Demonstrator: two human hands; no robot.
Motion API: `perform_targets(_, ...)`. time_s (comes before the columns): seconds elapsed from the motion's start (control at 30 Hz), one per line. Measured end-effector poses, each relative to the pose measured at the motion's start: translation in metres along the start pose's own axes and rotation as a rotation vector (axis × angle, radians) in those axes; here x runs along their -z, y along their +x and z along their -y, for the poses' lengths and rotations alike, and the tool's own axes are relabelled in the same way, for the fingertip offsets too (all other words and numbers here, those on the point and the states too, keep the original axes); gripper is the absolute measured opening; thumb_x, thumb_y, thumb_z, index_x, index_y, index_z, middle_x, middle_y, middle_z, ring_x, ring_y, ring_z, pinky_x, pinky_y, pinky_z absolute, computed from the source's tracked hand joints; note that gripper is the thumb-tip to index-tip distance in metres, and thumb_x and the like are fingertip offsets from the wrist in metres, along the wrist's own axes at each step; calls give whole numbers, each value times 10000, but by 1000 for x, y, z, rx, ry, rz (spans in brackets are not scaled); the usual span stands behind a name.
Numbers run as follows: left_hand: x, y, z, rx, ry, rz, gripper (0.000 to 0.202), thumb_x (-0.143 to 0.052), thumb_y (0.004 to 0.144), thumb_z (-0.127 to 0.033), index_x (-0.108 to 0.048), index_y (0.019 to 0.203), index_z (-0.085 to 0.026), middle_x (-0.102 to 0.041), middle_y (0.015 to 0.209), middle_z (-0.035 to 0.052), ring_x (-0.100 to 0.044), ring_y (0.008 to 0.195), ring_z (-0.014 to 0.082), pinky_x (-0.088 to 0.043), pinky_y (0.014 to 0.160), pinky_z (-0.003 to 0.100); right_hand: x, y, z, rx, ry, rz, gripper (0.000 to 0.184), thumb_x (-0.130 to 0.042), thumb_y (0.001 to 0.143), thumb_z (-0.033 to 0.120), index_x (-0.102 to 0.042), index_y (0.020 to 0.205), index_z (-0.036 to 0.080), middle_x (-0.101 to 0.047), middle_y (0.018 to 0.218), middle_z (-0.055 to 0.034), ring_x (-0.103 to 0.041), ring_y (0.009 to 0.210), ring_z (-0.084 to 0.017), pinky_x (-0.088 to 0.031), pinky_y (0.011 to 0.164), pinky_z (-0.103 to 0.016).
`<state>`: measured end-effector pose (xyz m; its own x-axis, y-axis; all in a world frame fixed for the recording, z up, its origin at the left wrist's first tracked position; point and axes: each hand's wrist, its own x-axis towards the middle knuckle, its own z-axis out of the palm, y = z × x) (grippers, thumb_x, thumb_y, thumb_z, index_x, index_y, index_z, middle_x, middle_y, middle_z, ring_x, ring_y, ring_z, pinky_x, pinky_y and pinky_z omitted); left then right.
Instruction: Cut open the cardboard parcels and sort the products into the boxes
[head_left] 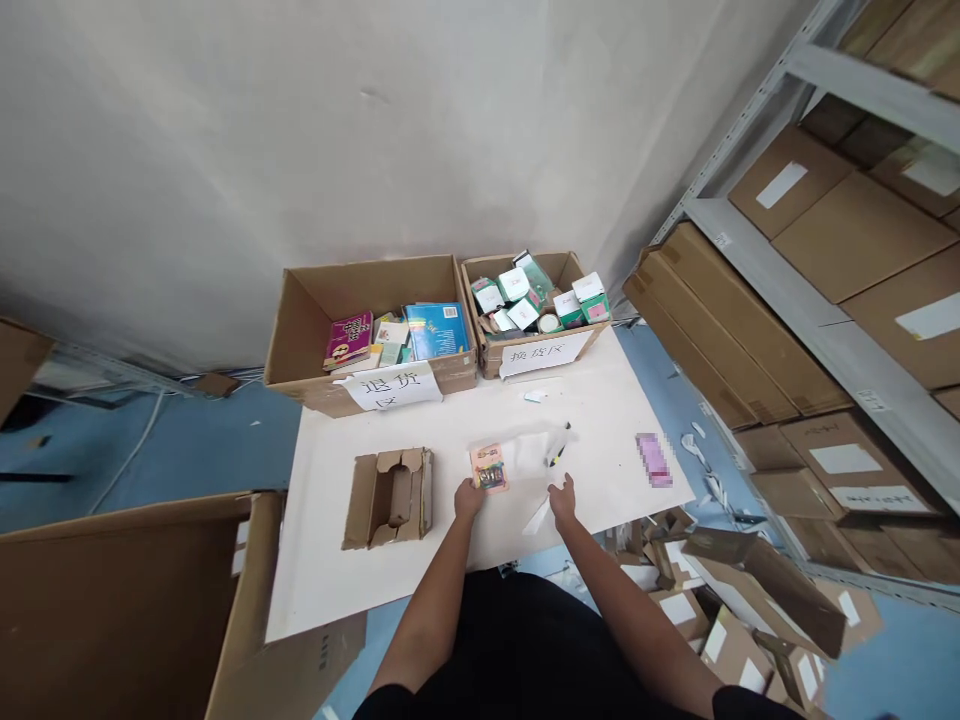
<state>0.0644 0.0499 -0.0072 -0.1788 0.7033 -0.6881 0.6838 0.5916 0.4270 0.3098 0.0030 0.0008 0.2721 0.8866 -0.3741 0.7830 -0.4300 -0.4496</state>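
My left hand [469,498] is closed on the lower left edge of a small orange-pink booklet [490,467] with a colourful picture on its front. Thin, pale plastic wrapping [529,455] spreads to the right of the booklet over the white table [322,590]. At its right end, my right hand [562,500] pinches the wrapping's near edge. Just beyond those fingers, a black and yellow patch [557,452] shows on or beside the plastic; its kind is unclear. A white strip [537,517] hangs below the right fingertips.
An opened small cardboard box [397,497] lies left of my hands. Behind stand a carton of books [300,330] and a carton of small green-white boxes [487,357], both with handwritten signs. A pixelated pink object [655,460] lies right. Shelves [750,260] and discarded boxes [765,590] flank the table.
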Motion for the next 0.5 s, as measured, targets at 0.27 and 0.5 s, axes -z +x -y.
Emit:
perform_targets(0.27, -7, 7, -14, 96, -74, -31, 329, -710, 766, -263, -690, 1086, -188, -772, 1155, 179, -736, 1077, 323, -530, 780, 346, -10, -29, 21, -50, 314, 165, 801, -493, 799, 228, -428, 1596, 258, -536, 1567, -94, -702, 1145, -243, -563, 1029, -395)
perform_targets(0.5, 7, -15, -21, -136, -313, -73, 154, -715, 793, -256, -725, 941, -215, -794, 997, 64, -729, 1003, 233, -537, 892, 332, 6, -9, 52, 47, 362, 221, 766, -534, 817, 237, -453, 1577, 289, -551, 1548, -92, -666, 1214, -271, -548, 1050, -438)
